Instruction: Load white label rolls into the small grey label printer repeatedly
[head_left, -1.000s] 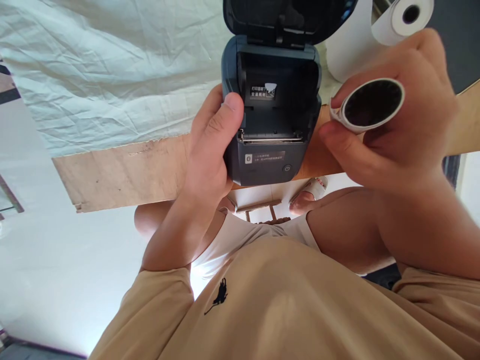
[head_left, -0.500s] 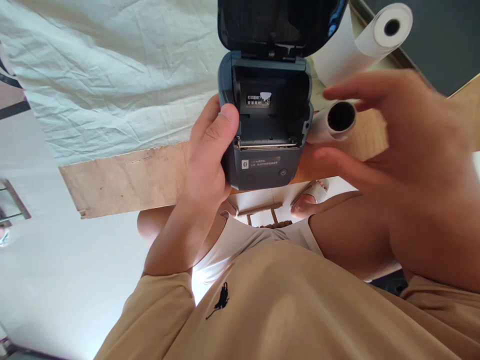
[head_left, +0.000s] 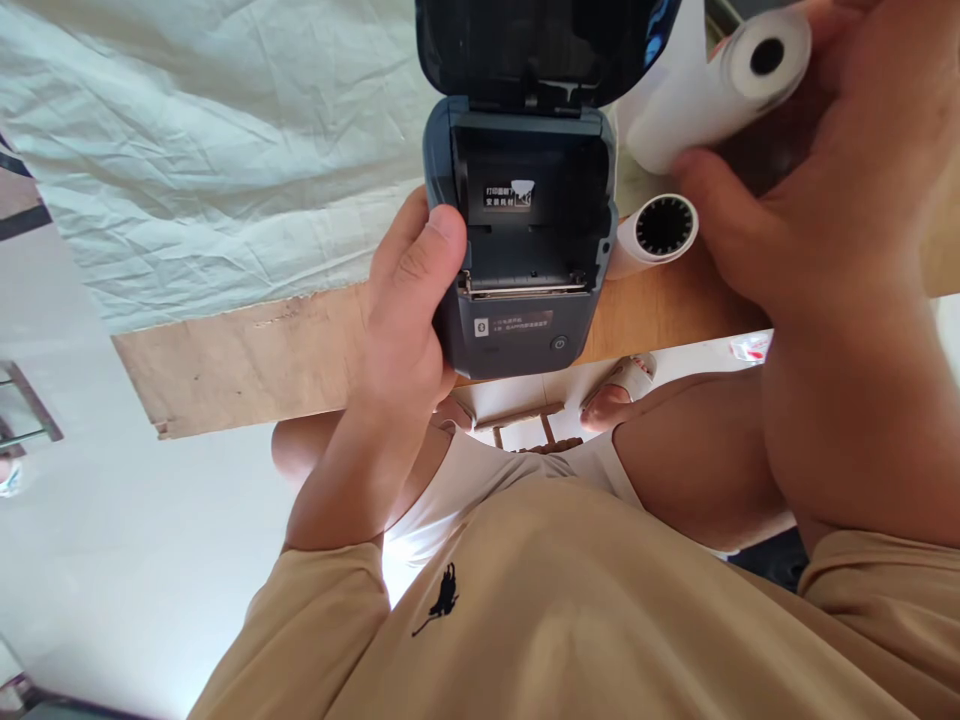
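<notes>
My left hand [head_left: 412, 290] is wrapped around the left side of a dark portable label printer [head_left: 525, 320], thumb on its rim. The printer's black lid [head_left: 547, 50] stands raised, and its inner bay shows a small printed sticker and no roll. At the upper right, my right hand [head_left: 810, 170] is closed around the end of a white paper roll [head_left: 705, 110], with the thumb on the near side and fingers on the far side, partly hidden. Just below that, a second white tube [head_left: 664, 228] with a dark ridged hollow core lies beside the printer.
A wrinkled pale green cloth [head_left: 225, 150] covers much of the wooden table [head_left: 247, 360], whose near edge runs above my knees. Beneath are the white floor [head_left: 150, 540], a wooden stool-like frame [head_left: 525, 425] and a slippered foot [head_left: 619, 395].
My right hand has moved up and away from me, from open beside the ridged-core tube to closed around the white paper roll. The printer has shifted slightly left in my left hand.
</notes>
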